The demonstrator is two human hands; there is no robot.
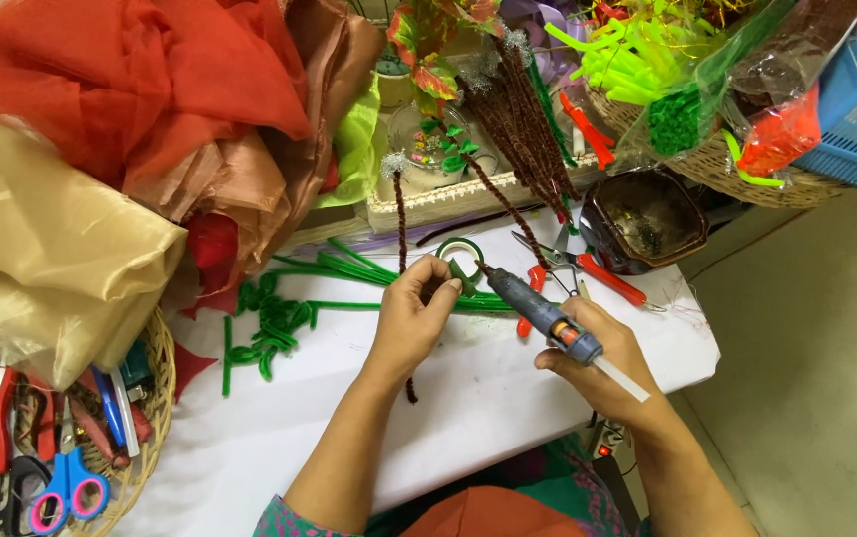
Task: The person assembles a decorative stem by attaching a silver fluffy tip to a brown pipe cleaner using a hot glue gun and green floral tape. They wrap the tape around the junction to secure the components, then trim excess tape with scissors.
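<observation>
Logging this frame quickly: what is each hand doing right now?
Left hand: closed, pinching a small green piece and a brown pipe cleaner.
Right hand: closed around a glue gun, nozzle at the green piece.

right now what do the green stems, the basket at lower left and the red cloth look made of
Green stems: fuzzy pipe cleaners, probably wire-cored, since they hold bends. Basket: woven cane or wicker, matte tan strands. Red cloth: thin sheer fabric, perhaps organza, crumpled with a slight sheen.

Scissors (pixel 69 484) in basket (pixel 155 398), table's (pixel 468 398) left
</observation>
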